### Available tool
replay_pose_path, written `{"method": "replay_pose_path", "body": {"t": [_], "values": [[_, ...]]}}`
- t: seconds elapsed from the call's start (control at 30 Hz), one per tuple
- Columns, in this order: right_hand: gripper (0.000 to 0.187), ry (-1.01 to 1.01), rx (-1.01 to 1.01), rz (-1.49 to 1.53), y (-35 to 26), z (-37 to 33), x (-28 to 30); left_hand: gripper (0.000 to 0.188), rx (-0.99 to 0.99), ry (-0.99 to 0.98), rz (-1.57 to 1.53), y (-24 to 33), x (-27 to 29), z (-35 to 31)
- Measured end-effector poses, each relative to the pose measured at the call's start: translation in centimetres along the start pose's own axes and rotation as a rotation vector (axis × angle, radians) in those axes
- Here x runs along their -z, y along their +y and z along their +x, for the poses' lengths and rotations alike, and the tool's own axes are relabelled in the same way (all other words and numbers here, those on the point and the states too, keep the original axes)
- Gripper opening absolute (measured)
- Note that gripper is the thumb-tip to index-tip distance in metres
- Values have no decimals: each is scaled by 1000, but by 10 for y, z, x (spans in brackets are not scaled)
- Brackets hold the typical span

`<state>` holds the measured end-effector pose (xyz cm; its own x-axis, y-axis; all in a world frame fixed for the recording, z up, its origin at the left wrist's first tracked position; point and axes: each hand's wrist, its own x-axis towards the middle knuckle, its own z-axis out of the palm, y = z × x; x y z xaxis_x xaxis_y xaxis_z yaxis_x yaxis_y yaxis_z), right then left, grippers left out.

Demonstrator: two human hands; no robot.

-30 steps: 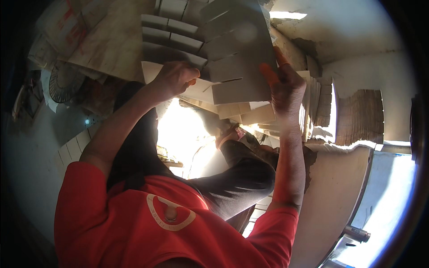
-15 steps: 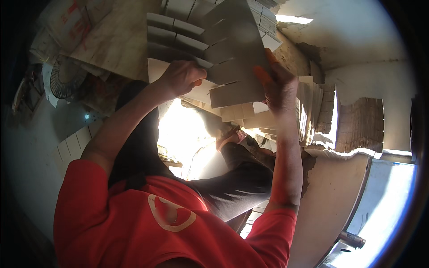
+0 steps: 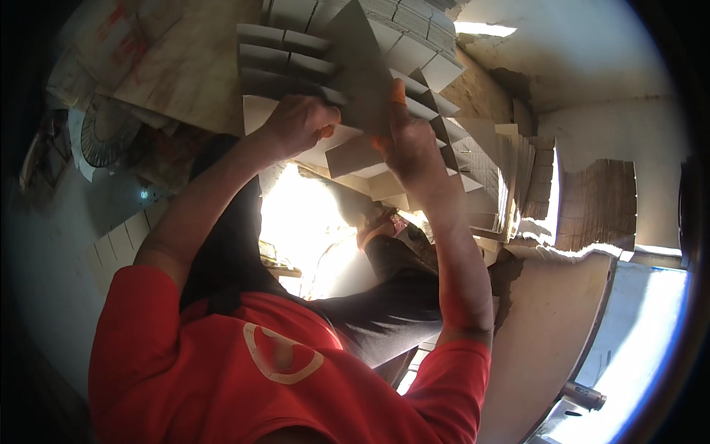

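My right hand (image 3: 416,144) grips the near right edge of a grey-brown cardboard sheet (image 3: 361,63), thumb and fingers closed on it; some fingertips are covered in orange. The sheet stands tilted among crossed cardboard strips that form a divider grid (image 3: 307,43), with cells showing on both sides of it. At the grid's near left side, my left hand (image 3: 302,122) is closed, fingers curled in at the strips' edge, with orange on a fingertip. What exactly its fingers pinch is partly hidden.
Stacked slotted cardboard (image 3: 421,22) lies beyond the grid. More cardboard pieces (image 3: 595,203) stand upright at the right by the wall. A round wire fan guard (image 3: 107,137) is at the left, beside a large board (image 3: 174,70). Bright light fills the floor between my legs.
My right hand has moved left with the cardboard sheet, which has turned more edge-on. Grid cells on its right now show. My left hand has barely moved.
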<state>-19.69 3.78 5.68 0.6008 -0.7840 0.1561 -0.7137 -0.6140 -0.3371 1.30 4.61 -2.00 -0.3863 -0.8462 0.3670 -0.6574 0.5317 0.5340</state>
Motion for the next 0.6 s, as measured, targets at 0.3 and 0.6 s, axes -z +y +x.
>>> {"method": "replay_pose_path", "body": {"t": [0.3, 0.6], "values": [[75, -100, -141, -65, -15, -24, -45, 18, -24, -20, -7, 12, 0, -1], [34, 563, -451, -780, 141, -117, 36, 45, -114, 139, 90, 13, 24, -20]]}}
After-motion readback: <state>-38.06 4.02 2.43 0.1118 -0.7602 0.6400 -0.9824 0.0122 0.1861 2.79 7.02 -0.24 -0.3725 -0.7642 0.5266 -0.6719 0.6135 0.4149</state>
